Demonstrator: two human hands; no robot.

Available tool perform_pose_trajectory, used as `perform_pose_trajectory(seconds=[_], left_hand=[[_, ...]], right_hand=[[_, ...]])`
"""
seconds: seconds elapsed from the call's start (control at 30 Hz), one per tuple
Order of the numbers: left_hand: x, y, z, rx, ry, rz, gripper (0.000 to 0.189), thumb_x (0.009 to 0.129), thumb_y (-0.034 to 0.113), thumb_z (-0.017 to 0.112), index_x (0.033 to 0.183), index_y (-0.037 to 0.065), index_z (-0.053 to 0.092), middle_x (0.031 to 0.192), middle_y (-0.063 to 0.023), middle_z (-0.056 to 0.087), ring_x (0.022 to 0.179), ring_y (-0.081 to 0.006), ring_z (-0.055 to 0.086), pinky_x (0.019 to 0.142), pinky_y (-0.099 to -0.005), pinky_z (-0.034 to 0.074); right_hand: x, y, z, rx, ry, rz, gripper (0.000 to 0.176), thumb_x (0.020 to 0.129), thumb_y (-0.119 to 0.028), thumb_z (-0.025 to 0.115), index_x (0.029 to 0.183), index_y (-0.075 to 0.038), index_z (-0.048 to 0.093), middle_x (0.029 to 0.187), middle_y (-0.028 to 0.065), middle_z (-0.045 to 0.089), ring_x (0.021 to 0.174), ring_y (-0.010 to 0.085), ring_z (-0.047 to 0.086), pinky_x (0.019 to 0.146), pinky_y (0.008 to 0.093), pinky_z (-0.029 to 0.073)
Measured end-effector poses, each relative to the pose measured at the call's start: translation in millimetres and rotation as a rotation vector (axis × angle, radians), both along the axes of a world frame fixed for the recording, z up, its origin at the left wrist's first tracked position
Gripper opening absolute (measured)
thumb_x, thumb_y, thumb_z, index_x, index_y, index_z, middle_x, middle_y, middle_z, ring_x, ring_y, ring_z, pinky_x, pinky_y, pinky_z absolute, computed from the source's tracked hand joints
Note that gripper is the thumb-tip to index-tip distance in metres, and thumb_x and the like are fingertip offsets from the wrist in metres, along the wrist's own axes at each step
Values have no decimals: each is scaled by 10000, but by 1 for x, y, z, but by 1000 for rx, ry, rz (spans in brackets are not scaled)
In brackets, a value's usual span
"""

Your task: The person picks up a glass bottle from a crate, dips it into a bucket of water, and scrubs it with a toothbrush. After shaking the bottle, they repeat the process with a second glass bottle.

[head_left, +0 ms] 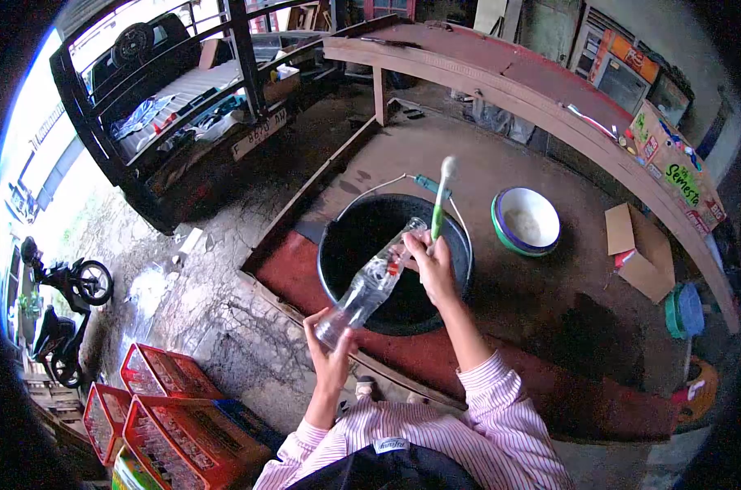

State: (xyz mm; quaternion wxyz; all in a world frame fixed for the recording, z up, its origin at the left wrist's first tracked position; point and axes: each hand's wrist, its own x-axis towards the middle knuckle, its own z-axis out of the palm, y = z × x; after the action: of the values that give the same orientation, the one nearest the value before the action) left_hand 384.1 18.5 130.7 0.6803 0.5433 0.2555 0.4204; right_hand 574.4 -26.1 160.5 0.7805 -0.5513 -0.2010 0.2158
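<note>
My left hand [331,353] grips the base of a clear glass bottle [372,281], which is tilted with its neck pointing up and away over a black bucket [462,237]. My right hand [432,260] is at the bottle's mouth and holds a bottle brush [441,196] with a green handle and white bristle tip, sticking up from the neck. The bucket stands on a reddish floor slab directly below both hands.
A green-rimmed enamel bowl [526,220] sits right of the bucket. A cardboard box [642,249] and a green lid [682,310] lie further right. Red bottle crates [170,408] stand at the lower left. A wooden bench [501,77] curves behind. A motorbike [64,302] is parked far left.
</note>
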Motion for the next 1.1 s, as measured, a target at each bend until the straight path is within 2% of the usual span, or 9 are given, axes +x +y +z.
perform_pose_trajectory(seconds=[0.07,0.1,0.17,0.3,0.43,0.57,0.7,0.83,1.1], left_hand=[[1,3,-4,-132,-60,3,326,782,154,515,1048,45,362,859,-83,502,623,-116,494,467,-210,404],[2,5,-4,-169,-95,8,314,786,182,509,1031,39,372,839,-81,507,612,-119,495,453,-208,397],[2,10,-13,-156,-84,35,313,783,190,513,1018,34,378,835,-83,512,604,-122,496,448,-210,394],[5,13,-13,-170,-118,103,294,785,129,515,1020,32,366,804,-93,525,535,-114,487,440,-201,394],[7,13,-11,-207,-90,109,289,783,122,518,1019,44,369,807,-85,523,536,-101,477,445,-198,395],[7,10,-16,-233,-92,121,290,781,124,522,1016,47,372,793,-79,517,530,-98,473,438,-198,391],[7,11,-17,-225,-100,99,282,777,124,530,1002,48,377,778,-76,517,518,-99,472,422,-199,388],[7,10,-15,-215,-76,118,268,778,119,526,988,47,377,733,-72,515,490,-105,469,398,-206,390],[5,10,-13,-326,-118,120,275,780,139,518,994,52,369,739,-77,515,481,-127,475,387,-232,390]], right_hand=[[2,-14,20,-405,-546,-15,198,844,-212,460,804,-19,465,681,73,559,649,133,583,535,242,464],[-5,-23,42,-596,-457,20,215,848,-191,441,766,7,454,576,97,540,566,193,573,491,283,435],[11,-41,6,-593,-1087,-238,178,818,-135,472,931,3,474,696,160,528,542,293,514,478,376,398],[-24,-63,17,-718,-934,-81,435,769,-62,495,1189,-50,386,701,187,510,623,334,522,565,409,410],[-72,-77,12,-763,-1111,154,507,729,-35,542,1208,-113,396,698,159,504,574,302,517,510,387,409],[-18,-66,-11,-568,-1022,-268,436,744,-27,518,1166,-105,442,628,136,449,490,281,466,454,354,394],[-66,-82,3,-748,-1248,13,447,751,-56,519,1184,-107,421,625,139,453,534,303,509,457,393,409],[-26,-75,-4,-699,-1034,-211,453,757,-79,517,1193,-108,397,647,171,511,541,332,525,476,394,422],[-20,-70,-5,-837,-1068,-172,434,774,-98,495,1196,-103,395,604,166,512,492,311,526,430,401,415]])
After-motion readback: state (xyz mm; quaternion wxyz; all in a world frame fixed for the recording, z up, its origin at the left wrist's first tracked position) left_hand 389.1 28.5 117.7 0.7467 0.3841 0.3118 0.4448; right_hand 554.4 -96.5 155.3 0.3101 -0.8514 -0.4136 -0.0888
